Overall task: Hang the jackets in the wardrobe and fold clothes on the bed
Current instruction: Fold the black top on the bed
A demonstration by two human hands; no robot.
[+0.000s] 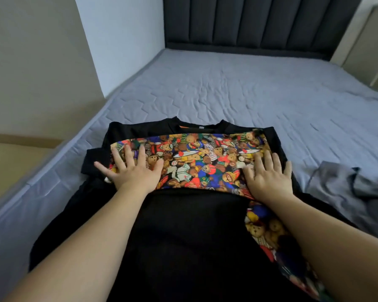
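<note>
Black T-shirt point(183, 236) with teddy-bear print panel point(194, 162): laid flat at the near edge of the bed point(227, 90), collar toward the headboard point(260, 22). Pressed by left hand point(132, 171) and right hand point(268, 177), each grip wide, fingers spread flat. Grey garment point(347, 192) crumpled just right.

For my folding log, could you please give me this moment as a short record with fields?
surface: bed, grey quilted cover
garment: black shirt with teddy-bear print, lying flat, collar toward the headboard
left hand: fingers spread, pressing flat on the print's left side
right hand: fingers spread, pressing flat on the print's right side
other clothes: grey garment, crumpled, to the right of the shirt
stage: shirt spread out, apparently being smoothed
</note>
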